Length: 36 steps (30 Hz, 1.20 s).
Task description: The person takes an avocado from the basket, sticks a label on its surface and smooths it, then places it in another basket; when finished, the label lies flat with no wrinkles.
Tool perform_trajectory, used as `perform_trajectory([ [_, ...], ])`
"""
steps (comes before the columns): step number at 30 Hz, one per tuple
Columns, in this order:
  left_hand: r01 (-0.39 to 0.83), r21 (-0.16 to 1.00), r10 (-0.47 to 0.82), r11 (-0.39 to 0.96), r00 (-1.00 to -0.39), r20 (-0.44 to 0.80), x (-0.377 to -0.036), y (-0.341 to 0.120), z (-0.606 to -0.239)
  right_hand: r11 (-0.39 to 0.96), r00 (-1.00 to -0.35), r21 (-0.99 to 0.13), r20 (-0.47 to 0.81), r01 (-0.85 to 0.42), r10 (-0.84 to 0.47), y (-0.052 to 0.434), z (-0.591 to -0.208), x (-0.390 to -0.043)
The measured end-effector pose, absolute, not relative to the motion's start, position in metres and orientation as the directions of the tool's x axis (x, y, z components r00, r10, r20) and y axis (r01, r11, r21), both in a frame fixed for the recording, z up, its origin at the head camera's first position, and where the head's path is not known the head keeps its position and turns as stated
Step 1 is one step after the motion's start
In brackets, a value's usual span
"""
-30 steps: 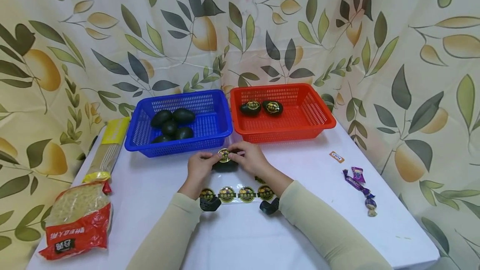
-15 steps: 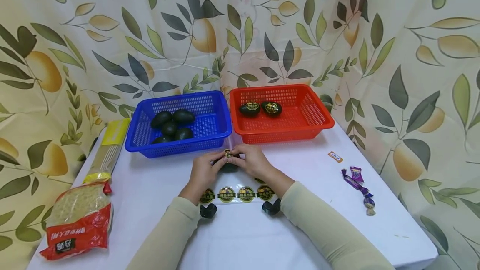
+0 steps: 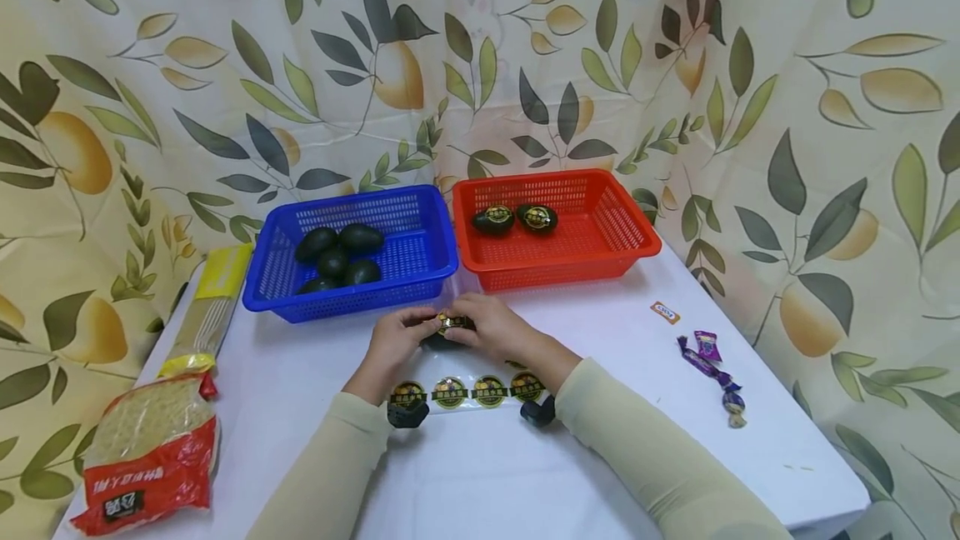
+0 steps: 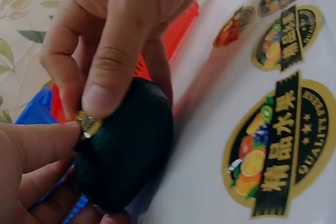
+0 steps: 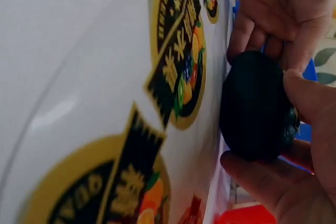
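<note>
Both hands hold a dark avocado [image 3: 444, 338] just in front of the blue basket [image 3: 420, 269]. The left hand [image 3: 393, 344] cradles it, fingers curled round, so it stays steady. The right hand [image 3: 491, 327] pinches a sticker [image 3: 444, 322] against its top (likely pressing it flat).

**Two hands press a sticker onto a dark avocado**

A dark green avocado [image 4: 128, 150] sits between two hands. The right hand [image 4: 118, 19] reaches down from above, thumb pressing a small gold sticker [image 4: 87, 124] against it. The left hand [image 4: 31, 166] pinches the same sticker. To the right lies a sheet of fruit labels [image 4: 278, 150].
</note>
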<state>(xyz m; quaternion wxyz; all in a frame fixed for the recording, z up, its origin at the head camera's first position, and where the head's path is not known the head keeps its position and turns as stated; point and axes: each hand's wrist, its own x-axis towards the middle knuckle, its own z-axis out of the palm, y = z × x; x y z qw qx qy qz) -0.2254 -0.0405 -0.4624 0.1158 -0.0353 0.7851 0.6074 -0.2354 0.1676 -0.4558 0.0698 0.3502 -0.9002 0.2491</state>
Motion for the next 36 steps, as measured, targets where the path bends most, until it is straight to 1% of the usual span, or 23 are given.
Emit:
perform_trajectory([
  [2,-0.241,0.946,0.104,0.218,-0.958,-0.268,-0.228,-0.041,-0.462,0.630,-0.745,-0.402,0.280,-0.664,-0.606,0.168,-0.455,-0.236],
  [6,-0.305,0.940,0.140,0.155,-0.935,-0.327,-0.233,-0.042,-0.463,0.651,-0.766,-0.421,0.210,-0.632,-0.608,0.170,-0.450,-0.237],
  [11,-0.327,0.929,0.144,0.176,-0.925,-0.353,-0.236,-0.039,-0.462,0.669,-0.784,-0.450,0.131,-0.592,-0.606,0.171,-0.444,-0.241],
  [17,-0.325,0.928,0.153,0.182,-0.923,-0.353,-0.238,-0.034,-0.460,0.695,-0.823,-0.532,0.007,-0.484,-0.567,0.177,-0.443,-0.248],
  [20,-0.296,0.935,0.155,0.194,-0.932,-0.327,-0.239,-0.031,-0.459,0.695,-0.836,-0.582,-0.048,-0.421,-0.547,0.183,-0.442,-0.252],
  [25,-0.237,0.952,0.153,0.195,-0.951,-0.269,-0.239,-0.019,-0.458,0.666,-0.850,-0.656,-0.071,-0.355,-0.522,0.209,-0.436,-0.250],
  [30,-0.240,0.967,0.169,0.090,-0.953,-0.252,-0.241,0.000,-0.458,0.656,-0.866,-0.688,-0.083,-0.309,-0.494,0.251,-0.416,-0.239],
  [33,-0.272,0.962,0.186,-0.028,-0.947,-0.262,-0.244,0.013,-0.457,0.651,-0.874,-0.712,-0.109,-0.264,-0.473,0.276,-0.395,-0.232],
  [36,-0.297,0.942,0.201,-0.159,-0.944,-0.263,-0.248,0.026,-0.454,0.642,-0.885,-0.726,-0.102,-0.246,-0.455,0.298,-0.371,-0.230],
])
